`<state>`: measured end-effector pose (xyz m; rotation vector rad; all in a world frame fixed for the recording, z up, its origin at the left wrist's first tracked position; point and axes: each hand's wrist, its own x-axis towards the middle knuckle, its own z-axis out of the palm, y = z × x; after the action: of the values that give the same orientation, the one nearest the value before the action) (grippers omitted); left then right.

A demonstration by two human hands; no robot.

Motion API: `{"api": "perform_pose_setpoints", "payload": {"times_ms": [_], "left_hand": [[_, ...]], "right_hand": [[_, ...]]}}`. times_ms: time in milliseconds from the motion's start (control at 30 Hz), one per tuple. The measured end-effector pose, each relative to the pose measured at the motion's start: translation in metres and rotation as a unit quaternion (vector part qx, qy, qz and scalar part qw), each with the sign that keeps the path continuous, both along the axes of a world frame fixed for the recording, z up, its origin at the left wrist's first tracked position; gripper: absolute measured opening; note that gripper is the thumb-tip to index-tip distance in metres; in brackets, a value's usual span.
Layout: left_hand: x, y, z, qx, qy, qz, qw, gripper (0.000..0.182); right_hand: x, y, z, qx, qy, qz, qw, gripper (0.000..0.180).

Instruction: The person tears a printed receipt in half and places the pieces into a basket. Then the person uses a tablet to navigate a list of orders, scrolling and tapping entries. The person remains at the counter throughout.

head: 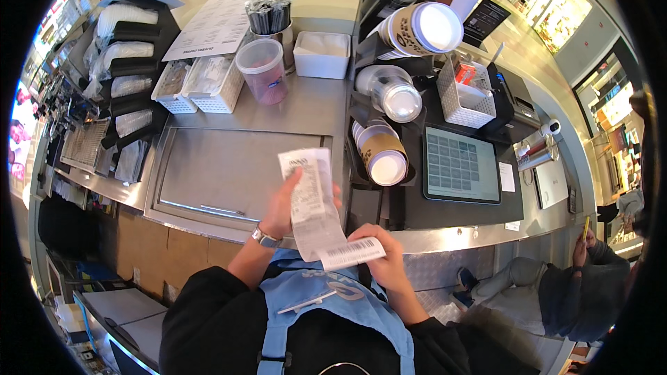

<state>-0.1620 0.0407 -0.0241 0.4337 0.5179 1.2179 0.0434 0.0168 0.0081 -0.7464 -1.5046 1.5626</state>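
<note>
A long printed paper receipt (319, 203) is held up in front of my blue apron, over the near edge of the steel counter (224, 166). My left hand (284, 203) grips its upper part, with the thumb on the printed front and fingertips showing at the far side. The strip bends at the bottom, where my right hand (383, 252) pinches the end that bears a barcode. The left hand is slightly blurred. Stacked paper cups with cardboard sleeves (384, 153) and a tablet (461, 165) with a lit grid screen are to the right of the receipt.
White baskets (213, 86), a lidded plastic tub (263, 73), a white bin (322, 57) and a cup of wrapped straws (268, 15) stand at the back. Lids fill a black rack (133, 78) at left. Clear cups (398, 101) stand right. Another person (552, 291) sits at the lower right.
</note>
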Motion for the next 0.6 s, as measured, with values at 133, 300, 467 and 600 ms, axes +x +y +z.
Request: {"api": "perform_pose_setpoints", "payload": {"times_ms": [133, 300, 467, 600], "left_hand": [[0.027, -0.016, -0.013, 0.023, 0.191, -0.065, 0.979, 0.050], [0.047, -0.034, -0.025, 0.116, 0.469, 0.003, 0.876, 0.053], [0.054, -0.043, -0.012, 0.120, 0.308, -0.039, 0.943, 0.057], [0.060, -0.048, 0.003, 0.123, 0.350, -0.047, 0.928, 0.049]], "right_hand": [[-0.004, -0.003, -0.007, -0.062, -0.029, -0.104, 0.992, 0.011], [-0.003, -0.005, -0.015, -0.090, -0.041, -0.189, 0.977, 0.016], [0.001, -0.009, -0.017, -0.073, -0.087, -0.216, 0.970, 0.016], [0.005, -0.012, -0.016, -0.057, -0.113, -0.235, 0.964, 0.015]]}}
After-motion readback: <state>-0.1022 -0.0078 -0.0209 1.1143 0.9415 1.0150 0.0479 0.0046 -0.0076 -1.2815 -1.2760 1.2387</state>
